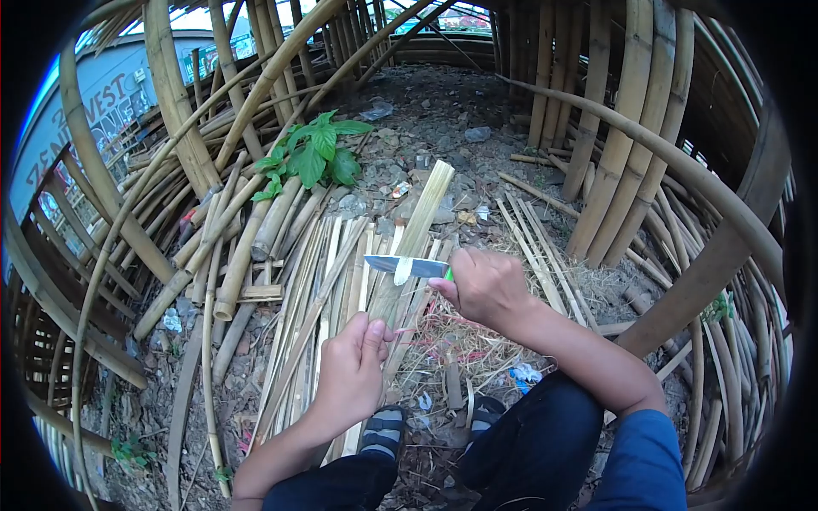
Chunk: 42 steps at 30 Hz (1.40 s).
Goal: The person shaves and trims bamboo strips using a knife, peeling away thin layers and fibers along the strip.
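My left hand (pixel 354 362) is closed around the near end of a flat bamboo strip (pixel 423 209), which slants up and away in front of me. In my right hand (pixel 490 285) is a knife, its blade (pixel 382 263) lying across the strip and pointing left. A bit of green handle shows at my fingers. A pale patch sits on the blade; I cannot tell whether it is a shaving or the strip's cut end. Below the strip, many split bamboo slats (pixel 311 298) lie side by side on the ground.
Bamboo poles (pixel 635 128) stand upright at the right, and more are stacked at the left. A leafy green plant (pixel 315 152) grows among them. Shavings (pixel 452 341) litter the ground by my sandals (pixel 383 432). A curved pole (pixel 656 140) arches over the right side.
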### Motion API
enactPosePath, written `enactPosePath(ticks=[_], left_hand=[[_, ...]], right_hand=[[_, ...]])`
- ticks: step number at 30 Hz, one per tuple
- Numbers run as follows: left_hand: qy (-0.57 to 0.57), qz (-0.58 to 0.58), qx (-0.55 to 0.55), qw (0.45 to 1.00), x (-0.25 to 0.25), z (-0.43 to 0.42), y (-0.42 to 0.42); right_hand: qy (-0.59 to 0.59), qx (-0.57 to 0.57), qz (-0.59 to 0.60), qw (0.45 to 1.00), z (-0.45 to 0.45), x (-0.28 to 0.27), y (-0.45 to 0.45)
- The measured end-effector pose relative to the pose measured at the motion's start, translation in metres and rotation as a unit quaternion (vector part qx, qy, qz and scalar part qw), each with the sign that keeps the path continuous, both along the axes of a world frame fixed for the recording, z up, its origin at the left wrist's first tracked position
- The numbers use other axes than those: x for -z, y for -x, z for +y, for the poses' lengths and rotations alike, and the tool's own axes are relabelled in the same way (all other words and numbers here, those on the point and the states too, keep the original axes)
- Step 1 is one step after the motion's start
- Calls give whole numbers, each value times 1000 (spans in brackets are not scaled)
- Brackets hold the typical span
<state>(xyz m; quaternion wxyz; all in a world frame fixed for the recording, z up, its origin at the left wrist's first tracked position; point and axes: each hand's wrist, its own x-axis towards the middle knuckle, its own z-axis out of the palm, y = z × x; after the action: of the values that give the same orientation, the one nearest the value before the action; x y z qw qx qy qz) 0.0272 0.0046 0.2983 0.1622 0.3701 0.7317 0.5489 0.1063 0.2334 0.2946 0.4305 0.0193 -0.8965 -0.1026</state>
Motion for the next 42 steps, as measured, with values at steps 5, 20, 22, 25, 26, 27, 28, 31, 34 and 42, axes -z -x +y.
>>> enactPosePath(ticks=[5, 20, 22, 25, 26, 27, 28, 31, 34, 42], left_hand=[[13, -2, 9, 1000, 0, -1, -3], [76, -15, 59, 995, 8, -13, -13], [93, -7, 45, 995, 9, -19, -9], [95, -26, 23, 995, 15, -17, -2], [92, -46, 19, 995, 17, -18, 1], [90, -69, 25, 993, 18, -17, 2], [92, -73, 22, 993, 21, -17, 5], [44, -234, 64, 969, 19, -12, 13], [36, -270, 86, 958, 10, -8, 14], [29, -338, 91, 936, -6, -5, 19]], right_hand=[[8, 27, -8, 1000, 10, 1, -8], [155, 154, -2, 976, 64, -2, -34], [344, 256, -40, 902, 87, 2, -49], [388, 331, -184, 840, 103, 25, -57], [391, 329, -191, 838, 106, 34, -59], [358, 354, -247, 828, 106, 37, -60], [322, 376, -301, 815, 106, 38, -60], [318, 368, -213, 847, 92, 23, -53], [287, 235, -71, 926, 65, 9, -47], [152, -155, -44, 975, -16, 4, -16]])
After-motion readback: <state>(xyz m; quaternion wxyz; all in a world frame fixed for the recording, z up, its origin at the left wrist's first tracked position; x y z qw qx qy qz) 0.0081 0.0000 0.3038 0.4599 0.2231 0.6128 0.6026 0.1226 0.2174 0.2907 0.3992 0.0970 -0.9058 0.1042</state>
